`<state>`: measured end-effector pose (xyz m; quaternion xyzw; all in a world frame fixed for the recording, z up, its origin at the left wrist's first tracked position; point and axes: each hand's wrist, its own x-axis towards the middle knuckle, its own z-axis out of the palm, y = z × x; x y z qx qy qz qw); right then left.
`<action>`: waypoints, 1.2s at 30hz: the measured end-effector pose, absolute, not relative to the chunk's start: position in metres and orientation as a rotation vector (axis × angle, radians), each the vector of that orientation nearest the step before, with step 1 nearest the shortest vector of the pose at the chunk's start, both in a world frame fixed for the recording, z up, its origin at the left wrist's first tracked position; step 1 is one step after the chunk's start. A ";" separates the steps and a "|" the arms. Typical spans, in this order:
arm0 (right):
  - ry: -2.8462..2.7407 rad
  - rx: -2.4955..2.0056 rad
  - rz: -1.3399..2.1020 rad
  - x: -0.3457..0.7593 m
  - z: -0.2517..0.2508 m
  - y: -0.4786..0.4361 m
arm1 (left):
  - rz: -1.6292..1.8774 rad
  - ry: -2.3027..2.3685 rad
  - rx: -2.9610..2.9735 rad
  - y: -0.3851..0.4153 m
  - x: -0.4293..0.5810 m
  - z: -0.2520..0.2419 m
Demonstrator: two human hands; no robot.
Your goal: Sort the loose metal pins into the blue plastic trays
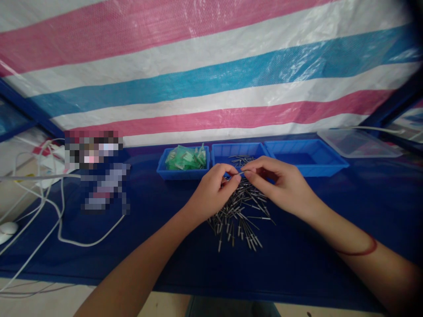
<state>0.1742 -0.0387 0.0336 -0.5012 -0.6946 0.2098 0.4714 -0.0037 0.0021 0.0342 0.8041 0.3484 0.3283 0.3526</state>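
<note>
My left hand (213, 189) and my right hand (280, 185) meet above a pile of small metal pins (238, 218) on the blue table (165, 246). Both pinch one thin metal pin (240, 173) between their fingertips, holding it level. Just behind the hands stand three blue trays: one with green parts (185, 159), one with more metal pins (236, 155), and one that looks empty (306, 156).
White cables (59, 220) loop over the table's left side near a white mouse (7, 230) and a blurred-out object. A clear plastic lid (358, 143) lies at the far right. A striped tarp (211, 66) hangs behind the table.
</note>
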 end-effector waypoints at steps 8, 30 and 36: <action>-1.854 -1.214 0.304 0.177 0.038 -0.035 | 0.936 0.953 2.112 -0.002 -0.002 0.042; -1.790 -1.438 -0.130 0.187 0.037 -0.026 | 0.218 0.989 3.047 -0.017 0.020 0.032; -1.811 -1.397 -0.093 0.184 0.037 -0.028 | 0.147 1.044 3.085 -0.018 0.025 0.034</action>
